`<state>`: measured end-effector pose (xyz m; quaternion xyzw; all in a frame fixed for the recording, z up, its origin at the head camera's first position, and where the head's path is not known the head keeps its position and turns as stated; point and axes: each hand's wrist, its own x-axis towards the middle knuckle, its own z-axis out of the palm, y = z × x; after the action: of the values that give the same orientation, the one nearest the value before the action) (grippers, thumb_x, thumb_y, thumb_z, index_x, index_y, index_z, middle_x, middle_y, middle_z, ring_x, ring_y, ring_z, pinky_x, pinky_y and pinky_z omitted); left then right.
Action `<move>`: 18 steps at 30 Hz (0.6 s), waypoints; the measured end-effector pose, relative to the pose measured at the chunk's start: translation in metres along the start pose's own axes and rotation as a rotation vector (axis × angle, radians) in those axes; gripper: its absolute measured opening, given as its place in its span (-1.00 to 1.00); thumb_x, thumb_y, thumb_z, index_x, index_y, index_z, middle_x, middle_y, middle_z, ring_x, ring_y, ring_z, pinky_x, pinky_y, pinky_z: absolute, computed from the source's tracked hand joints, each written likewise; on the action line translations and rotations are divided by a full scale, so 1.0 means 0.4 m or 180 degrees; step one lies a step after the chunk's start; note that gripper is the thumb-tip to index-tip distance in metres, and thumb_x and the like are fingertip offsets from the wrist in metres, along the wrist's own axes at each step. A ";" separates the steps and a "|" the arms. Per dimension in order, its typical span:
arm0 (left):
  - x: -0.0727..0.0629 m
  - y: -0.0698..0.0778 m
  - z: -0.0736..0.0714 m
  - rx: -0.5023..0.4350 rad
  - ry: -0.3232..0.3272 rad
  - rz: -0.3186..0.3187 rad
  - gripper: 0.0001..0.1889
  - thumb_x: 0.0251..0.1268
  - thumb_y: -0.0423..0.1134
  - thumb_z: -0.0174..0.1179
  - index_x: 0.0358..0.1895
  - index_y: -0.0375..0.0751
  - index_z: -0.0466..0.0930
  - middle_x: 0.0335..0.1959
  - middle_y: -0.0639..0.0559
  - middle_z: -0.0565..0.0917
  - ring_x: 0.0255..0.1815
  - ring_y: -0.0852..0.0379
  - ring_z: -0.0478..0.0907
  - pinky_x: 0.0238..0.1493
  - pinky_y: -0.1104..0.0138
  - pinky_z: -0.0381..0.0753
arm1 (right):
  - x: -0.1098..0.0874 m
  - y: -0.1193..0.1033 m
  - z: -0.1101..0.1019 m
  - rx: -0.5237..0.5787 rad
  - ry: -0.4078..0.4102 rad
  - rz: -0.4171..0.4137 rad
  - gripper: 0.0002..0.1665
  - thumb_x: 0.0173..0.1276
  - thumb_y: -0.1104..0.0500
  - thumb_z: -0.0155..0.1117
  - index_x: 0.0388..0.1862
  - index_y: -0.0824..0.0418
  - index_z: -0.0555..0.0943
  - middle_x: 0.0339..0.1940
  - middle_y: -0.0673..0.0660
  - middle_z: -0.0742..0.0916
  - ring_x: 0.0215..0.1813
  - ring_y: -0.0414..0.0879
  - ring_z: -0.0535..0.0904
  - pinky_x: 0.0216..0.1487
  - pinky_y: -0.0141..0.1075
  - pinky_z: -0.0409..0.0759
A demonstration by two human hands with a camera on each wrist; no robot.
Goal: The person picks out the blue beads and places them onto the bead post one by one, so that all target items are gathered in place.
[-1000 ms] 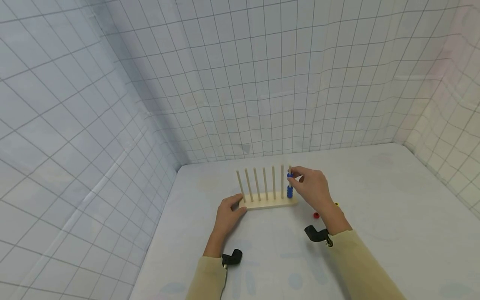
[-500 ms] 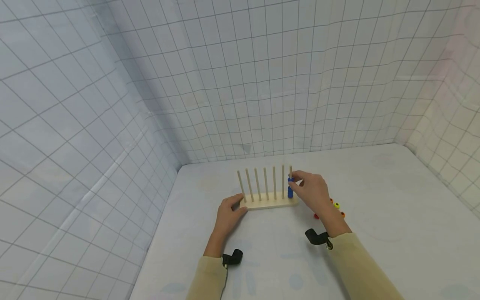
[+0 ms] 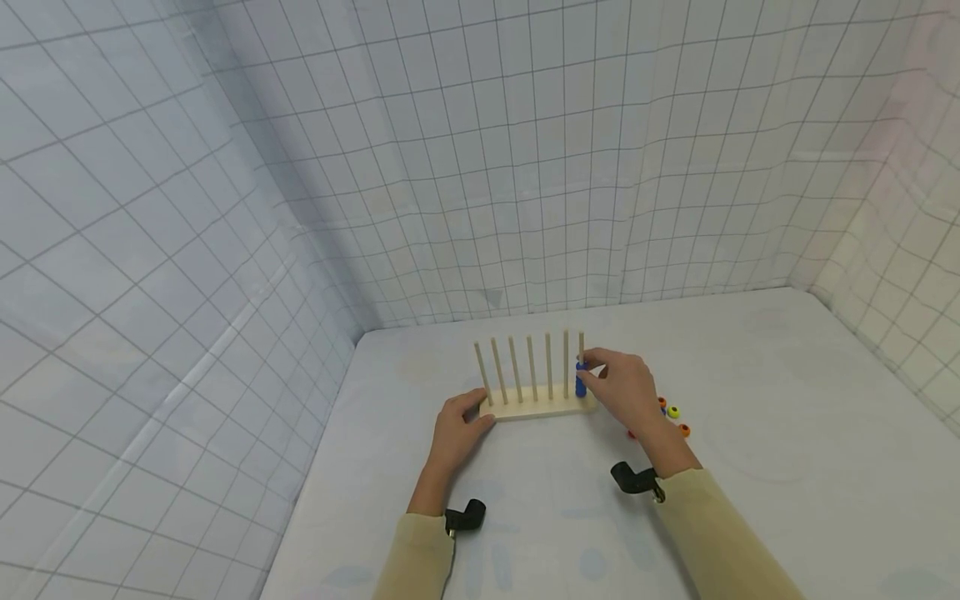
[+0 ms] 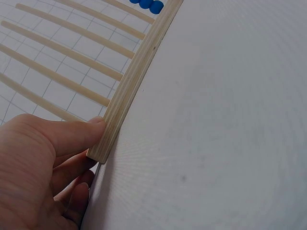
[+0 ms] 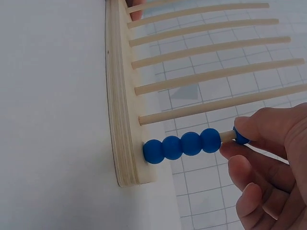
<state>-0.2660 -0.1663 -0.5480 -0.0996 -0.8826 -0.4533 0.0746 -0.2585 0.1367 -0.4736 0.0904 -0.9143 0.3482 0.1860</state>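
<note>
A wooden base carries a row of several upright pegs. My left hand grips its left end, the thumb pressed against the end edge of the base. On the rightmost peg sit stacked blue beads. My right hand pinches one more blue bead on that peg, a short gap above the stacked blue beads. The other pegs are bare.
Loose beads lie on the white table to the right of the base: a yellow one, an orange one and a red one partly behind my right wrist. Gridded walls enclose the table on three sides.
My right hand has slid the pinched blue bead down the rightmost peg, from near its top towards the stack. The left hand and the base have stayed put.
</note>
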 end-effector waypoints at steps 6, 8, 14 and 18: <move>-0.002 0.005 -0.003 -0.0031 0.0003 0.0013 -0.47 0.25 -0.24 0.40 0.30 -0.18 0.59 0.29 -0.09 0.58 0.35 -0.12 0.41 0.29 0.02 0.49 | -0.002 0.007 0.006 0.0014 -0.0047 0.0002 -0.66 0.30 0.10 0.47 0.01 0.19 0.74 -0.19 0.04 0.81 -0.35 -0.12 0.65 -0.50 -0.30 0.53; -0.003 0.007 -0.004 -0.0035 -0.0001 0.0003 -0.47 0.25 -0.24 0.40 0.30 -0.18 0.59 0.29 -0.09 0.58 0.36 -0.12 0.41 0.28 0.02 0.49 | -0.002 0.009 0.008 0.0012 -0.0063 0.0017 -0.67 0.29 0.10 0.47 0.01 0.19 0.74 -0.19 0.04 0.81 -0.36 -0.13 0.65 -0.50 -0.30 0.54; -0.004 0.011 -0.006 -0.0028 -0.0007 -0.0009 -0.48 0.25 -0.24 0.40 0.30 -0.19 0.59 0.28 -0.10 0.58 0.35 -0.13 0.41 0.27 0.02 0.50 | -0.003 0.012 0.009 0.0030 -0.0106 0.0047 -0.66 0.28 0.11 0.49 0.01 0.19 0.75 -0.16 0.05 0.81 -0.34 -0.12 0.65 -0.47 -0.28 0.56; -0.005 0.012 -0.007 -0.0048 0.0002 0.0018 -0.48 0.25 -0.24 0.40 0.29 -0.21 0.59 0.28 -0.11 0.58 0.35 -0.14 0.42 0.28 0.00 0.49 | -0.003 0.010 0.004 -0.0003 -0.0159 0.0061 -0.61 0.28 0.09 0.49 0.05 0.18 0.73 -0.14 0.05 0.80 -0.31 -0.11 0.65 -0.46 -0.27 0.57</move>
<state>-0.2628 -0.1662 -0.5429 -0.1026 -0.8789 -0.4597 0.0754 -0.2589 0.1387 -0.4775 0.0902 -0.9197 0.3472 0.1597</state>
